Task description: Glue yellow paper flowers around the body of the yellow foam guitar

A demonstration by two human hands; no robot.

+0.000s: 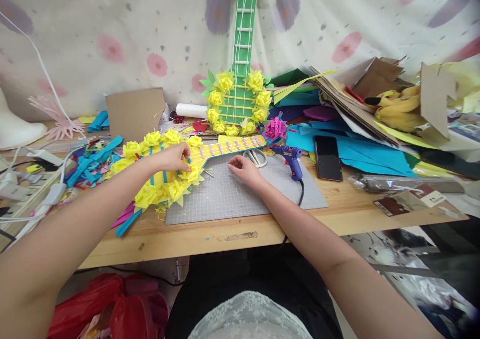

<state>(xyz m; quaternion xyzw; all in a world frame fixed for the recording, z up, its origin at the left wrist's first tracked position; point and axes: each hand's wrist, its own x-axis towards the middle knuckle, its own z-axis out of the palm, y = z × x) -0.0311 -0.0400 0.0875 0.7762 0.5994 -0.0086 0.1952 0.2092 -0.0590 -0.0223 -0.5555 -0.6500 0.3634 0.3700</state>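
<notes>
A yellow paper guitar (215, 151) lies on the table, partly over the grey cutting mat (247, 199). Yellow paper flowers (148, 193) ring its body, and pale strings run along its neck over purple strips. My left hand (176, 159) reaches across the body with bent fingers gripping near the strings; the fingertips are partly hidden. Just below the neck, my right hand (245, 171) hovers over the mat, thumb and fingers pinched together. Anything thin between them is too small to make out. White-handled scissors (261, 158) lie behind that hand.
A green paper guitar (243, 54) stands against the flowered curtain. To the right are a purple glue gun (291, 158) with its cord, a black phone (328, 158) and blue paper (363, 154). Paper scraps (93, 164) and a power strip (33, 196) crowd the left.
</notes>
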